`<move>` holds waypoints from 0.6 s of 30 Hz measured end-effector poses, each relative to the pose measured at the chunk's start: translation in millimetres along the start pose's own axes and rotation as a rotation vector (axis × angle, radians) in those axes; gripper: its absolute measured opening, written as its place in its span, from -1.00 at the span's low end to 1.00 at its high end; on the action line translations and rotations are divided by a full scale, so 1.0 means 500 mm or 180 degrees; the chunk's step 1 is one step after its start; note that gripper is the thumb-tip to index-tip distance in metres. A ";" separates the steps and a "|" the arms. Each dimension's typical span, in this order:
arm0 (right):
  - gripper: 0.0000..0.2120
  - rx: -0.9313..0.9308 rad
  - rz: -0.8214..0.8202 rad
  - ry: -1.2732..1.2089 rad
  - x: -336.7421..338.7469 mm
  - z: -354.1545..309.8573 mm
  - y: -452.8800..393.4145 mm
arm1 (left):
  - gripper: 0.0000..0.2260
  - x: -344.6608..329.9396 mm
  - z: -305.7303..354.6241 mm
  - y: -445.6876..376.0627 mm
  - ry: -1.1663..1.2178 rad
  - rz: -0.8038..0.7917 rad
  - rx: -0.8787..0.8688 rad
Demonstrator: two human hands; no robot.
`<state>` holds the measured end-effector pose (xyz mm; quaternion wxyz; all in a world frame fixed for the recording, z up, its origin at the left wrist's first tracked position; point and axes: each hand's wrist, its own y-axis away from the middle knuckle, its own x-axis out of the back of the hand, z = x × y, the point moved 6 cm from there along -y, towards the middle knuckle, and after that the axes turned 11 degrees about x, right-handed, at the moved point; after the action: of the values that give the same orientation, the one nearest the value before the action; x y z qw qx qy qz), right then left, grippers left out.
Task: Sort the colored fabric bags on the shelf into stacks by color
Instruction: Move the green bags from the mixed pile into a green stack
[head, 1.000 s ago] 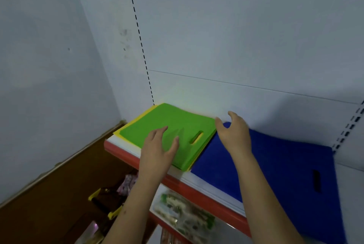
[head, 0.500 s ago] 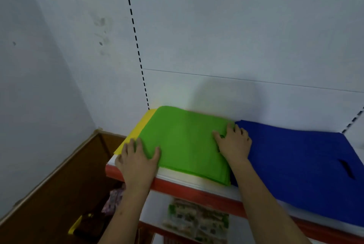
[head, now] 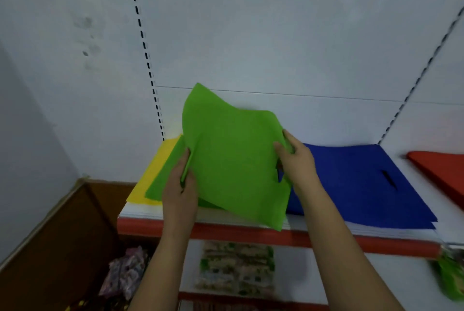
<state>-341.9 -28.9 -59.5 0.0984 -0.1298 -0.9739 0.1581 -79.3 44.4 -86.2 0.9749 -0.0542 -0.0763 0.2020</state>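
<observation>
A green fabric bag point(head: 233, 157) is lifted and tilted above the shelf, its far corner raised toward the wall. My left hand point(head: 179, 185) grips its left edge and my right hand point(head: 297, 160) pinches its right edge. A second green bag point(head: 163, 180) lies flat beneath it, on top of a yellow bag point(head: 153, 172) at the shelf's left end. To the right lies a blue bag point(head: 356, 180) with a slot handle. An orange-red bag point(head: 442, 167) shows at the far right edge.
The white shelf has a red front lip point(head: 251, 231). White back panels with slotted uprights point(head: 143, 41) stand behind. A lower shelf holds a printed packet point(head: 236, 268); a green packet point(head: 452, 275) sits lower right. A brown box point(head: 62, 235) with cloth stands at the left.
Both hands lay on the flat green stack; now they have lifted the top green bag off it and tilted it up. The camera has shifted, bringing an orange-red bag into view.
</observation>
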 end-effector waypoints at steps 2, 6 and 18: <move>-0.53 -0.0222 0.0325 -0.0805 0.055 -0.016 0.025 | -0.54 -0.024 0.026 0.015 0.1099 -0.0424 0.0378; -0.71 0.0011 0.1049 -0.0931 0.204 -0.028 0.084 | -0.62 -0.129 0.038 0.029 0.2361 -0.1234 0.1180; -0.33 -0.0023 0.2957 0.0727 0.776 0.022 0.338 | -0.64 -0.490 0.149 0.298 0.0529 -0.1454 -0.0285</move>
<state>-674.4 233.1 -67.6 0.1232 -0.5683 -0.7963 0.1667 -371.6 87.7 -64.4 0.9948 -0.0950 -0.0150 -0.0324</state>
